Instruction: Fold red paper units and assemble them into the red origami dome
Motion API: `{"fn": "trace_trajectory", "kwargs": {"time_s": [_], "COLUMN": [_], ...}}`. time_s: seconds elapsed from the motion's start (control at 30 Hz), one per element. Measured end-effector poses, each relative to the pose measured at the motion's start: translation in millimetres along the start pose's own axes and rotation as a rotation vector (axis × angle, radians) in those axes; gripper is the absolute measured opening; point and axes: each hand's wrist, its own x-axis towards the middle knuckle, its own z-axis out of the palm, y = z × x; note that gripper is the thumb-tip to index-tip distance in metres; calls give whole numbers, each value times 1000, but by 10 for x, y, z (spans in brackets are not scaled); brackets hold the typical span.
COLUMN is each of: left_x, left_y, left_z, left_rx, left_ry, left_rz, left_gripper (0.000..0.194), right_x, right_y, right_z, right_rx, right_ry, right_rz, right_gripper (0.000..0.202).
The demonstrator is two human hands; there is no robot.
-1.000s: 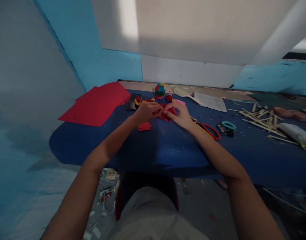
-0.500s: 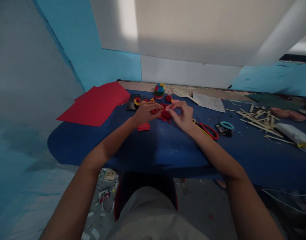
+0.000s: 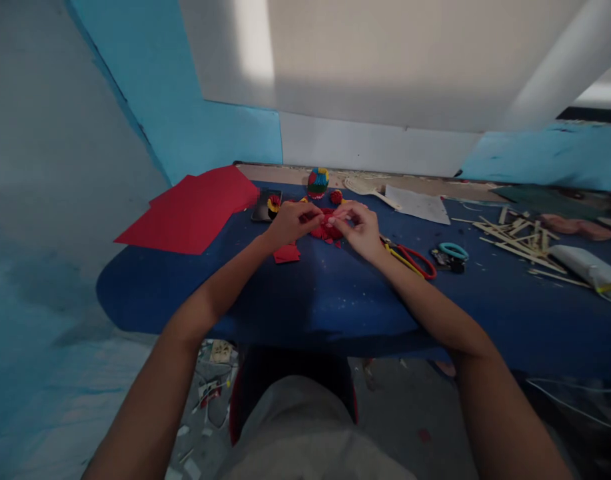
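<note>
Over a heap of small red paper pieces (image 3: 326,232), my two hands come close together at the fingertips. My left hand (image 3: 294,223) is closed in a pinch, and so is my right hand (image 3: 359,228). A small piece of red paper seems to be held between them, partly hidden by the fingers. Just below my left hand lies a short stack of red paper slips (image 3: 286,253). Beyond the hands stand a multicoloured folded-paper ball (image 3: 318,183) and a small red paper ball (image 3: 336,197). A yellow-and-red paper piece (image 3: 274,205) is beside my left hand.
Large red sheets (image 3: 195,213) cover the table's left end, next to a dark phone (image 3: 259,212). By my right forearm lie red-and-yellow-handled scissors or pliers (image 3: 418,262) and a turquoise-handled tool (image 3: 452,252). Thin wooden sticks (image 3: 520,237) and a white bottle (image 3: 578,263) are farther right.
My fingertips have shifted slightly, with the right hand moving a little left and the red heap between them showing more. The table's other things stay where they were.
</note>
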Motion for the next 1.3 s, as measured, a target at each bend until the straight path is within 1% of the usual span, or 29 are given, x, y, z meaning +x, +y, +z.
{"fn": "trace_trajectory", "kwargs": {"time_s": [0.1,0.2,0.27,0.37,0.43,0.57,0.7,0.77,0.83,0.9,0.93,1.1,1.2,1.3], "left_x": [6,5,1,-9,-13,1,39,50,48,40,39,123,237,339], "left_y": [-13,-9,-6,-12,-23,-63,-86,-77,-62,-52,-48,11,85,133], "left_z": [44,89,102,103,103,112,86,61,43,38,41,76,99,133], "left_rx": [36,69,68,58,44,-89,-246,-257,-196,-117,-92,-55,0,27], "left_ry": [-15,-41,-45,-20,-27,-67,-18,20,45,47,29,-142,-169,-172], "left_rz": [-112,-223,-259,-254,-239,-212,-155,-149,-156,-156,-152,-130,-151,-186], "left_gripper": [22,19,18,17,18,26,33,32,30,25,22,22,22,20], "right_x": [-19,-34,-42,-58,-73,-81,-28,4,26,37,39,38,52,74], "right_y": [44,73,73,59,57,75,90,99,117,139,148,146,145,180], "right_z": [-11,-21,-14,23,53,83,59,36,13,-5,-12,-51,-93,-133], "right_rx": [-84,-251,-295,-251,-194,-25,218,279,316,320,305,128,56,64], "right_ry": [-25,-47,-83,-154,-160,-113,-92,-64,-35,-20,-21,4,21,20], "right_rz": [27,-34,-49,1,26,81,141,169,196,210,210,167,146,131], "right_gripper": [17,17,18,25,28,25,26,21,16,13,11,7,7,8]}}
